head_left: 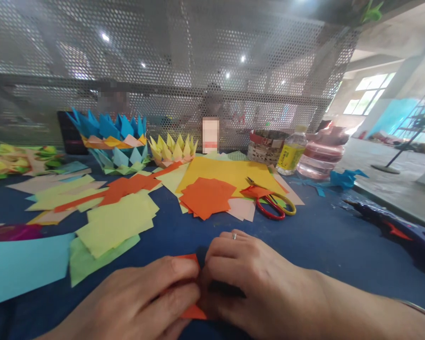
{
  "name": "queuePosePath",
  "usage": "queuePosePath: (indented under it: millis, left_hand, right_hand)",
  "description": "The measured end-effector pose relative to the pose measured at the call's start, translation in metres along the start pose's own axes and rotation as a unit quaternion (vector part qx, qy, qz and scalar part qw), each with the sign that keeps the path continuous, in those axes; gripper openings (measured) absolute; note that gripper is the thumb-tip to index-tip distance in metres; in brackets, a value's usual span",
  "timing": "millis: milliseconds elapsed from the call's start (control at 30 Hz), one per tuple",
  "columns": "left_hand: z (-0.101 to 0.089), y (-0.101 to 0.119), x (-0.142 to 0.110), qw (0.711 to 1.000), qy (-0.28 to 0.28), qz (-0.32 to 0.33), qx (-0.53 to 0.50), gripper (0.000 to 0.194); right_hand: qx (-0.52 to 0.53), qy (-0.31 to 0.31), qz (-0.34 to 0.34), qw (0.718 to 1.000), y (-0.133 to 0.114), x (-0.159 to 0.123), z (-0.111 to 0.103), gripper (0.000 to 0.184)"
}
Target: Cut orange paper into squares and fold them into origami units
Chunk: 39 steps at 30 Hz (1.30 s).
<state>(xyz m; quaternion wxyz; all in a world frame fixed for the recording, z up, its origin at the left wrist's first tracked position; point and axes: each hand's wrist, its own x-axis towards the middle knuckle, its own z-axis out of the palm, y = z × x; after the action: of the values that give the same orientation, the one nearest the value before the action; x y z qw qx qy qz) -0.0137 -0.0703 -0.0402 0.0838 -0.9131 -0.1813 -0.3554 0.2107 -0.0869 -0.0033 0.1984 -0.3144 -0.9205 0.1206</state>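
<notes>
A small piece of orange paper (195,311) lies at the front of the blue-covered table, mostly hidden under my fingers. My left hand (152,295) presses on it from the left with its fingers curled together. From the right, my right hand (248,274), with a ring on one finger, pinches the paper's right side; the thumb is out of sight. Whether the paper is folded cannot be made out. Beyond the hands lie a stack of orange paper squares (207,197) and scissors (271,203) with one red and one yellow handle loop.
Loose green paper sheets (116,222) and a light blue sheet (24,267) lie left. Behind stand a blue folded-paper basket (116,141), a yellow one (173,148), a bottle (292,151) and a pink-tinted container (320,156). A glue gun (396,231) lies right; perforated metal (184,52) rises behind.
</notes>
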Motion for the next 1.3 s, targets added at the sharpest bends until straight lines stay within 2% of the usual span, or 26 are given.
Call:
queuePosePath:
  millis: [167,333,467,600,800,900,967,1100,1300]
  left_hand:
    - [0.007,-0.004,0.002,0.999,0.027,0.045,-0.003,0.021]
    - [0.011,-0.005,0.005,0.998,0.043,0.034,0.022,0.024]
    - [0.009,-0.004,0.003,0.999,0.025,0.023,0.015,0.025]
    - [0.007,-0.004,0.002,1.0,0.01,0.015,-0.016,0.024]
    - [0.006,-0.004,0.005,0.998,-0.034,0.01,-0.06,0.025]
    - [0.006,-0.005,0.006,0.996,-0.019,0.007,-0.085,0.024]
    - [0.006,-0.006,0.005,0.996,-0.01,0.011,-0.085,0.023]
    - [0.005,-0.007,-0.001,0.996,-0.018,0.007,-0.086,0.019]
    - [0.005,-0.011,-0.006,0.986,-0.038,-0.051,-0.153,0.014]
  right_hand:
    - [-0.034,0.004,0.006,0.999,0.0,0.0,0.001,0.014]
    - [-0.055,0.013,0.016,0.998,0.001,0.0,0.001,0.015]
    - [-0.049,0.017,0.011,0.999,0.001,-0.001,0.0,0.016]
    - [-0.037,-0.01,-0.013,0.999,-0.003,-0.001,-0.003,0.016]
    - [-0.048,-0.024,0.007,0.999,-0.007,0.0,-0.005,0.012]
    - [-0.054,0.0,-0.005,0.999,-0.003,-0.001,-0.002,0.027]
    - [-0.058,0.013,-0.015,0.998,0.0,-0.002,-0.001,0.025]
    - [-0.062,-0.005,-0.021,0.998,0.0,-0.002,-0.001,0.024]
    - [-0.015,-0.012,0.003,1.0,-0.003,-0.002,-0.004,0.018]
